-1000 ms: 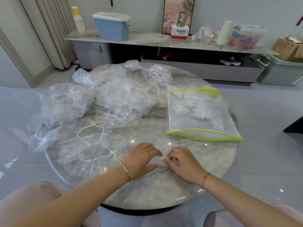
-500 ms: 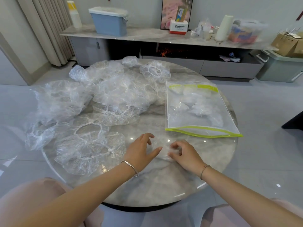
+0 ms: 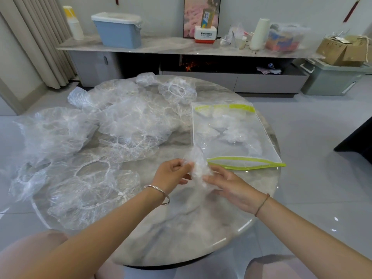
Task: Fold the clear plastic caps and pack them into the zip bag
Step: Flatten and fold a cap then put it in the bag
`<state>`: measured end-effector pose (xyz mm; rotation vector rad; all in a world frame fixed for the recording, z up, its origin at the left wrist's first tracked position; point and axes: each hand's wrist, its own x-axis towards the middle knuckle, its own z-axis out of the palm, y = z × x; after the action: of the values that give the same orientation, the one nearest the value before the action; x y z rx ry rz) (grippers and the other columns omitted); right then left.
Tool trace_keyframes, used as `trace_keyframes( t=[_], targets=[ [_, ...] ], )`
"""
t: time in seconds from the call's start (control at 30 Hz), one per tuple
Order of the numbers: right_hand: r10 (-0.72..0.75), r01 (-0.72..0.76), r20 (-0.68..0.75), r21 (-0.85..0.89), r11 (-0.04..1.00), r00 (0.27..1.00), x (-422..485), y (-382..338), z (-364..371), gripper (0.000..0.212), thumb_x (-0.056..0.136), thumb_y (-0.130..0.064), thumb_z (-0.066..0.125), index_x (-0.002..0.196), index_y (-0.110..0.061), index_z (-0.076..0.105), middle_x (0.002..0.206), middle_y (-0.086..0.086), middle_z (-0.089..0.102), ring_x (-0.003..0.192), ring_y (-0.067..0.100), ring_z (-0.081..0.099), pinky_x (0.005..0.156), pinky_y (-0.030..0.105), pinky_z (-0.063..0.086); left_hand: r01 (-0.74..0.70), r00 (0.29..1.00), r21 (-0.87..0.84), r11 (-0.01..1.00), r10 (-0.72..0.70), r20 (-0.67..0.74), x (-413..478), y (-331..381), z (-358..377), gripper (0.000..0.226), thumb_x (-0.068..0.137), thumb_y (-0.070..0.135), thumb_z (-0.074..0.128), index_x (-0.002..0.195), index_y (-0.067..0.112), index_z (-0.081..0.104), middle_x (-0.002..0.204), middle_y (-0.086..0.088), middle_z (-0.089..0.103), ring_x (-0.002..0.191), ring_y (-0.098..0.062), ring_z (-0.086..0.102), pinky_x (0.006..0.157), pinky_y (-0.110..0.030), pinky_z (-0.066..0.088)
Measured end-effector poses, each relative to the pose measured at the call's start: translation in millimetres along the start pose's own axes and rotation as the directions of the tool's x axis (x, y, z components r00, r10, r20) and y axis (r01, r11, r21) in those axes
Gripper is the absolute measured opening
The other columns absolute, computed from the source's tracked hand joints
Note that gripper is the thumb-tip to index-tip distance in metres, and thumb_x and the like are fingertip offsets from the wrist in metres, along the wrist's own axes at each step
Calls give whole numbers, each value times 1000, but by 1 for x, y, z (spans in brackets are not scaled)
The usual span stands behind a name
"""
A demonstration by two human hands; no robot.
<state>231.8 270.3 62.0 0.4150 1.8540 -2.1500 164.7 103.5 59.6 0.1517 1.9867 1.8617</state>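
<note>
Pinches cap point(image 3: 198, 165) in left hand point(image 3: 173, 174); steadies it with right hand point(image 3: 231, 187), fingers straight; risks fold springing open (slick film) if pinch slackens before bag point(image 3: 225, 152) mouth.

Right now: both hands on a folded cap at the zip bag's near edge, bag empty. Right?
Not empty. The head view shows the zip bag holding several packed caps. The rest stands: the left hand and right hand are on a folded cap at its near edge.
</note>
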Motion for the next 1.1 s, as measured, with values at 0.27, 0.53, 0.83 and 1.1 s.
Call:
trace_keyframes(
  t=[0.27, 0.53, 0.83, 1.1],
  targets=[
    [90, -55, -115, 272, 961, 989, 1, -7, -36, 21, 86, -11, 62, 106, -7, 66, 95, 8, 72, 83, 18, 70, 64, 22, 56, -174, 984, 118, 978, 168, 58, 33, 7, 33, 12, 87, 21, 66, 75, 18, 62, 63, 16, 60, 55, 7, 51, 57, -7, 39],
    [-134, 187, -571, 35, 982, 810, 8, -16, -82, 21, 82, 3, 65, 86, -14, 54, 82, 6, 63, 71, 15, 57, 68, 24, 49, -497, 841, 820, 284, 388, 376, 95, -18, 58, 67, 81, 43, 67, 140, 31, 38, 151, 6, 28, 139, -18, 22, 112, -30, 15],
    [-774, 270, -259, -834, 481, 578, 25, 21, -94, 26, 74, 1, 55, 83, -13, 74, 102, -8, 69, 97, 0, 59, 88, 4, 39, -535, 839, 599, 595, 459, 293, 119, -10, 71, 27, 95, 27, 52, 118, 22, 65, 120, 6, 64, 123, -13, 47, 92, -18, 35],
    [-750, 138, -73, -967, 216, 658, 64, 42, -103, 39, 72, 1, 58, 107, -6, 71, 114, 9, 68, 99, 22, 68, 90, 22, 46, -527, 849, 528, 666, 448, 281, 110, -14, 82, 29, 97, 24, 48, 124, 21, 61, 120, 6, 61, 124, -10, 44, 92, -9, 28]
  ],
)
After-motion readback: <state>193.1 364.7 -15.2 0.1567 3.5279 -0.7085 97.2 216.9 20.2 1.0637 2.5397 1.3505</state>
